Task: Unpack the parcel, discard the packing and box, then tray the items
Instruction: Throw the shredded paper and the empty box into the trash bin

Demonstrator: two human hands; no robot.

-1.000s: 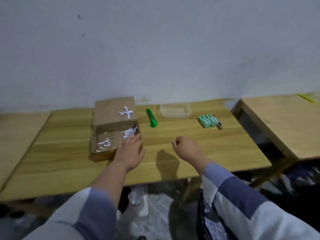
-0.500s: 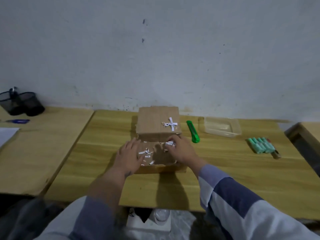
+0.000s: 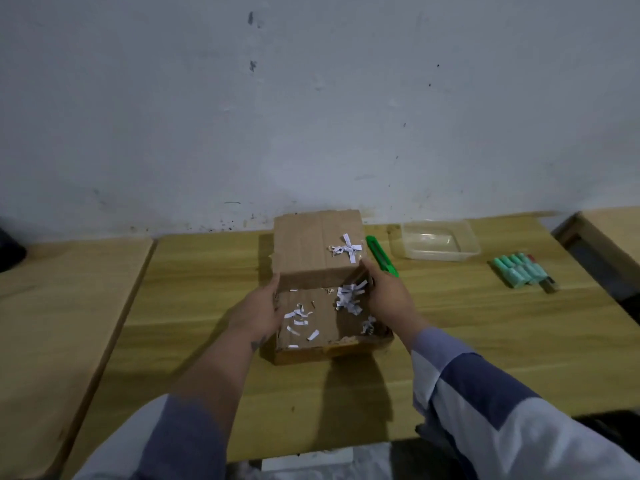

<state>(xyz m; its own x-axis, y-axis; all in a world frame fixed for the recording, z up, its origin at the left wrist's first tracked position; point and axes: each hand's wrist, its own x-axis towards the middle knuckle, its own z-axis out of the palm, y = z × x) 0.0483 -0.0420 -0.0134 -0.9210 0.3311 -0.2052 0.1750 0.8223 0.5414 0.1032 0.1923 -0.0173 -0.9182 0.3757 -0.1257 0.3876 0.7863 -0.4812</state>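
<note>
A brown cardboard box (image 3: 317, 251) lies open on the wooden table (image 3: 450, 334), its lid flap folded back towards the wall. White paper shreds (image 3: 348, 297) are scattered inside it and on the flap. My left hand (image 3: 258, 311) grips the box's left wall. My right hand (image 3: 388, 299) grips its right wall. A clear plastic tray (image 3: 438, 240) stands to the right near the wall. Further right lies a bundle of mint-green items (image 3: 517, 270) with a small dark piece at its end.
A green utility knife (image 3: 381, 256) lies between the box and the tray, just beyond my right hand. A second table (image 3: 52, 306) adjoins on the left with a dark object (image 3: 10, 252) at its far edge. Another table (image 3: 613, 230) stands at the right.
Both hands moved from on top of the box's inside to its two side walls. The camera came closer and turned slightly left.
</note>
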